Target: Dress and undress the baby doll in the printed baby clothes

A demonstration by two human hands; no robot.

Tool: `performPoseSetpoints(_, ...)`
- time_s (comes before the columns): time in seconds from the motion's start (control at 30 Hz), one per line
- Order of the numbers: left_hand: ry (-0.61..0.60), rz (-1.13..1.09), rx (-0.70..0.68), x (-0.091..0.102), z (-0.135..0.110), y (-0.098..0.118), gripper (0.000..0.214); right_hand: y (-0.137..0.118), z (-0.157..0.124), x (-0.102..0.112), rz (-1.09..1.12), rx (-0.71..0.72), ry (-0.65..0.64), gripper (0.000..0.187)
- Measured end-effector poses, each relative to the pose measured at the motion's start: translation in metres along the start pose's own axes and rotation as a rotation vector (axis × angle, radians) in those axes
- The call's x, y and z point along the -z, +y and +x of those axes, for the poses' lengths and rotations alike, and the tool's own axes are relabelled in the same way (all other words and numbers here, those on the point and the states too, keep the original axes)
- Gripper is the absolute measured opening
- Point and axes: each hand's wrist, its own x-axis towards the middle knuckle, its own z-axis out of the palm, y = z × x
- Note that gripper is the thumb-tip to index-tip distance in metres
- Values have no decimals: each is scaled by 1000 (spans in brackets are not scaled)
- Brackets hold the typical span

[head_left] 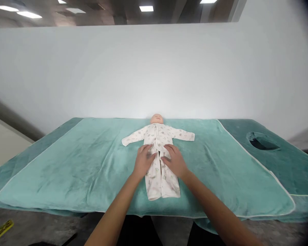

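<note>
A baby doll (157,119) lies on its back, its head toward the wall. It wears a white patterned romper (154,182) with both sleeves spread out sideways and the two legs laid straight toward me. A dark gap shows in the front seam around the crotch. My left hand (144,160) rests on the left hip of the romper, fingers stretched and thumb apart. On the opposite hip lies my right hand (176,160), also with its fingers spread and the thumb pointing inward. Neither hand visibly grips the cloth.
A light teal blanket (92,164) with pale edging covers a padded bed under the doll. The darker bed cover (292,157) has an oval hole (263,141) at the right. A white wall (154,71) stands behind. Yellow tape (1,230) marks the floor.
</note>
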Motion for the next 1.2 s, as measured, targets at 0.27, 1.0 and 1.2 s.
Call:
performPoseSetpoints(0.27,-65,275,-169,-8,0,10,41,25,35,-23,6,-38,137,19)
performPoseSetpoints(1.0,357,273,660,42,81,-119,40,196,53,21,-230,-765,352,53)
performPoseSetpoints(1.2,409,136,672,44,82,-136,25,232,51,24,-260,-879,229,40)
